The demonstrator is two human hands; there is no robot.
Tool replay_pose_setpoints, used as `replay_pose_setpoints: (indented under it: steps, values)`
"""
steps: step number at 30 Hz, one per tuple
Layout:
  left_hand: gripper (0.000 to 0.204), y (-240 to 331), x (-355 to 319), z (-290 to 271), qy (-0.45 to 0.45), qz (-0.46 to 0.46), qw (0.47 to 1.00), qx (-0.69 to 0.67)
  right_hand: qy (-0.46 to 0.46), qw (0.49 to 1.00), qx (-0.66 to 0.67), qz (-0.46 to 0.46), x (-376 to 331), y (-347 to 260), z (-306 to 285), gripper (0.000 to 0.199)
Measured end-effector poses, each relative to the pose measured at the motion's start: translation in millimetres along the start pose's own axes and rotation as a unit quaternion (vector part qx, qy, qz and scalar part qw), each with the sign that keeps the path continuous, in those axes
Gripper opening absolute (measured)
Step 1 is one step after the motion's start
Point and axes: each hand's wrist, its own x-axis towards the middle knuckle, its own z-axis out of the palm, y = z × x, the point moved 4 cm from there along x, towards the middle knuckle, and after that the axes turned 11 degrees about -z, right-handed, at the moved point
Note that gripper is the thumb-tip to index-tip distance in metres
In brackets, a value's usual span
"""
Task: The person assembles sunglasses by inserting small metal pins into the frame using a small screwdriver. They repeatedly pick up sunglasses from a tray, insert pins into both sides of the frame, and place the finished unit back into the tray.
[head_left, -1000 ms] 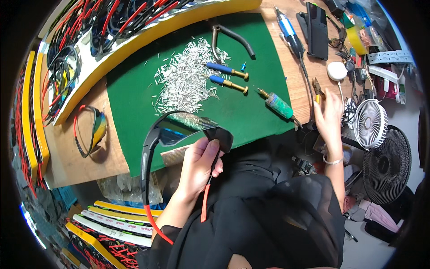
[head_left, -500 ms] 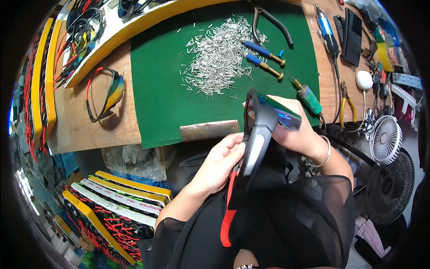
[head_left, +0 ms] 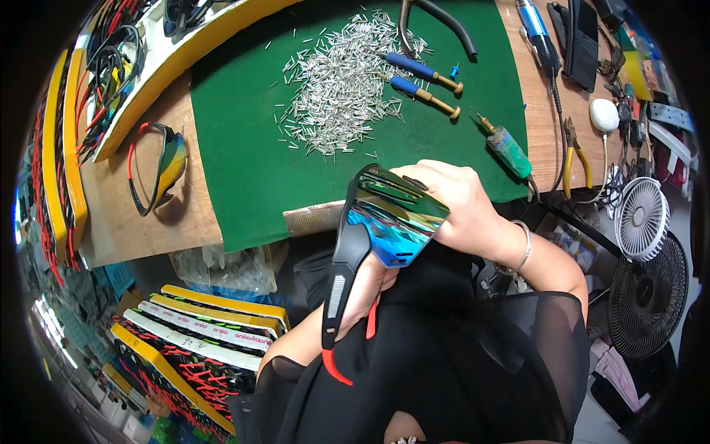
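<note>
The sunglasses (head_left: 346, 259) have turned in the hands (head_left: 462, 203) — mirrored lens (head_left: 399, 229), nearly edge-on before, now showing its blue-green face.

Both hands (head_left: 462, 198) close together

Your glasses (head_left: 381, 235): black frame, blue-to-gold mirrored lens (head_left: 405, 222), grey temple insert (head_left: 336, 297), red tips (head_left: 336, 368); held up before you, tilted; temples (head_left: 330, 322) unfolded, pointing back your way.

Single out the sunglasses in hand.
The blue-mirrored sunglasses, held between left hand and right hand; the yellow-lensed pair lies on wood.
</note>
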Motion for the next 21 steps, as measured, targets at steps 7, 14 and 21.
replay_pose_setpoints:
  steps: [7, 14, 21]
  values:
    - [0.016, 7, -2, 6, -0.018, 0.026, 0.998, 0.049, 0.020, 0.999, 0.025, 0.027, 1, 5, -8, 0.024]
    - [0.026, 4, 1, 8, 0.011, 0.040, 0.998, 0.054, 0.016, 1.000, 0.018, -0.013, -4, 4, 2, 0.025]
    - [0.036, 0, 10, 5, 0.029, 0.032, 0.994, 0.101, -0.076, 0.996, 0.030, 0.046, -10, 2, 3, 0.031]
